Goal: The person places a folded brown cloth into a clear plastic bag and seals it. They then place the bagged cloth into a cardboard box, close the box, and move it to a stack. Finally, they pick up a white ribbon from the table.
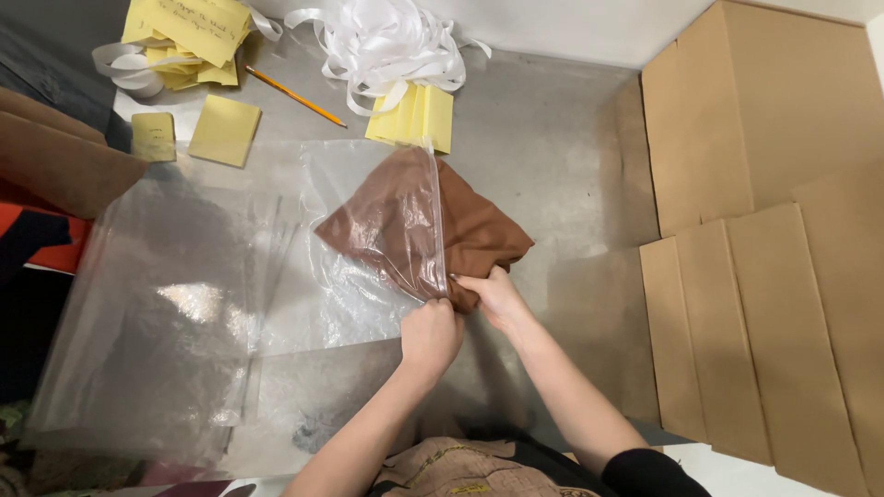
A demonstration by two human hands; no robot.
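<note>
Nearest to us are our two forearms, reaching away from a patterned top at the near edge toward the middle of the grey bench (pixel 552 147). Our left hand (pixel 430 333) is curled into a closed grip on the mouth edge of a clear plastic bag (pixel 368 276), pinching the film where it meets the cloth. Our right hand (pixel 493 296) is closed on the near corner of a folded brown cloth (pixel 479 230), touching the left hand.

The cloth lies just beyond our hands, its left part already under the film of the bag and its right part out on the bare bench. So we judge the bagging step to be about half done: the cloth is partly in, and the mouth is held open around it. The next move, as we read it, calls for keeping the film held back with the left while the right eases the rest of the fold in without bunching it.

To the left lies a stack of larger clear bags (pixel 147 304). On the far side sit yellow note pads (pixel 226 129), a pencil (pixel 295 96), and a heap of white ribbon strips (pixel 378 41). Flat cardboard boxes (pixel 755 230) stand at the right.
</note>
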